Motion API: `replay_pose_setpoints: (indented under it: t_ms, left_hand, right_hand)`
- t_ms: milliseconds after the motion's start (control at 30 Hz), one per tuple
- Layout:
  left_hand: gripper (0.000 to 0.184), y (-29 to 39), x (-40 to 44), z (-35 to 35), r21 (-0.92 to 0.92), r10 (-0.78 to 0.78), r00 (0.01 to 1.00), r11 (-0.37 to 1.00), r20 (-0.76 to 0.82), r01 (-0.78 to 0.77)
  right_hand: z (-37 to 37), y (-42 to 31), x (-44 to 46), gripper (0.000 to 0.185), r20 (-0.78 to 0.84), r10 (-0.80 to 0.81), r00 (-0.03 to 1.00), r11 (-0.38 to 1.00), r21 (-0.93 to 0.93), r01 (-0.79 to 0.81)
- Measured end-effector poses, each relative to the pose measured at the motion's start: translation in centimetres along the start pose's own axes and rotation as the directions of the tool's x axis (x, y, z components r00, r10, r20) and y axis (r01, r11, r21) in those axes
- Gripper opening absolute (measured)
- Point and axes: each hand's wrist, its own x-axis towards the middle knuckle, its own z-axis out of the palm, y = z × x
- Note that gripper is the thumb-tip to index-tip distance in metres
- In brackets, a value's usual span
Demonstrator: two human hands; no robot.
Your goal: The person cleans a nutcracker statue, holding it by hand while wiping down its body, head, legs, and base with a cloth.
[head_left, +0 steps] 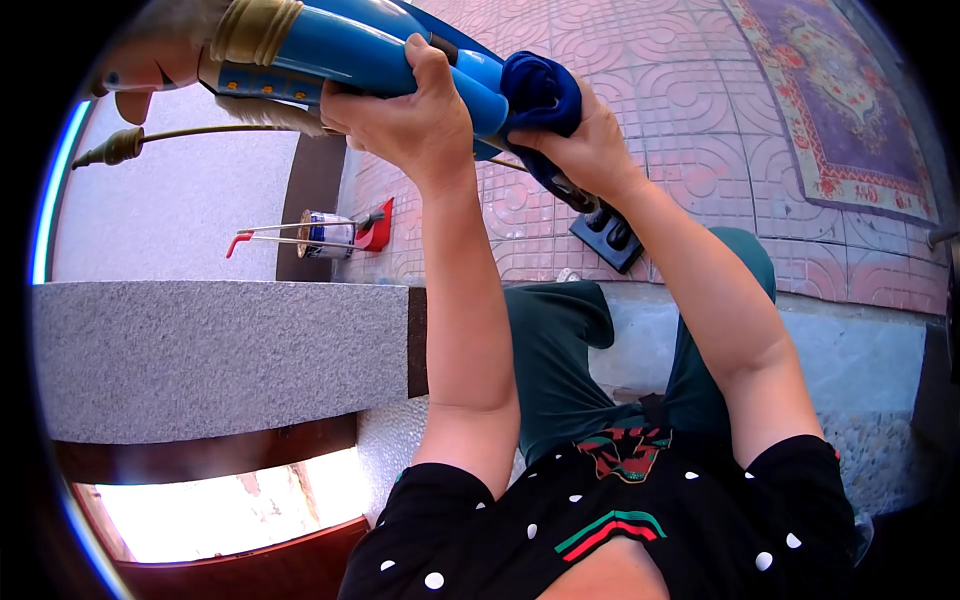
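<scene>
A large blue figurine (330, 55) with gold trim and a long nose lies slanted across the top of the head view. My left hand (410, 115) grips its blue body from below, thumb on top. My right hand (590, 145) is closed on a bunched dark blue cloth (540, 90), which is pressed against the figurine's lower part. A thin gold-tipped rod (122, 147) runs alongside the figurine, partly hidden by my hands. Below my right hand shows a black base (608, 238) with dark rounded shapes, seemingly the figurine's foot end.
A tin can (325, 235) with a red-ended metal tool (238, 243) across it stands by a red object (376, 230) on the left. Grey stone ledges (220, 360) edge that side. A patterned rug (835, 100) lies on the pink tiles (690, 140) at right.
</scene>
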Motion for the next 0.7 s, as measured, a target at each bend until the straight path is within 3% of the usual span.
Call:
replay_pose_setpoints:
  t_ms: [67, 200, 267, 333, 400, 533, 633, 700]
  left_hand:
    - [0.084, 0.3, -0.1, -0.3, -0.012, -0.023, 1.000, 1.000, 0.017, 0.023]
    - [0.079, 0.0, 0.2, -0.2, -0.003, -0.025, 1.000, 1.000, -0.003, 0.025]
    - [0.077, -0.4, 0.3, 0.0, -0.026, 0.017, 0.999, 1.000, -0.032, -0.017]
    - [0.076, -0.8, 0.3, 0.1, -0.026, 0.030, 0.999, 0.999, -0.015, -0.031]
    - [0.076, -0.9, 0.6, 0.1, 0.008, 0.067, 0.997, 0.998, -0.045, -0.067]
    - [0.071, 0.3, 0.3, -0.3, -0.083, -0.010, 0.999, 0.997, -0.045, 0.006]
    - [0.066, 0.7, 0.0, -0.9, -0.259, -0.103, 0.995, 0.961, -0.013, 0.096]
    - [0.066, 1.4, -0.5, -1.2, -0.284, -0.087, 0.996, 0.955, 0.003, 0.084]
  right_hand:
    - [0.3, 1.2, 1.6, 0.074, 0.023, 0.231, 0.973, 0.938, 0.259, -0.229]
    - [1.0, 2.1, 2.4, 0.067, -0.061, 0.261, 0.963, 0.954, 0.169, -0.247]
    - [0.4, 1.5, 2.0, 0.066, -0.025, 0.221, 0.975, 0.960, 0.180, -0.213]
    - [-0.3, -0.4, 1.6, 0.064, 0.064, 0.347, 0.936, 0.900, 0.258, -0.351]
    - [-0.4, -0.4, 1.9, 0.063, 0.121, 0.326, 0.938, 0.883, 0.315, -0.348]
    - [-0.9, -0.8, 2.0, 0.059, 0.193, 0.317, 0.929, 0.837, 0.403, -0.370]
    - [-1.1, -0.7, 1.2, 0.061, 0.199, 0.319, 0.927, 0.853, 0.366, -0.372]
    - [-1.5, -1.1, 1.0, 0.061, 0.194, 0.339, 0.920, 0.849, 0.359, -0.388]
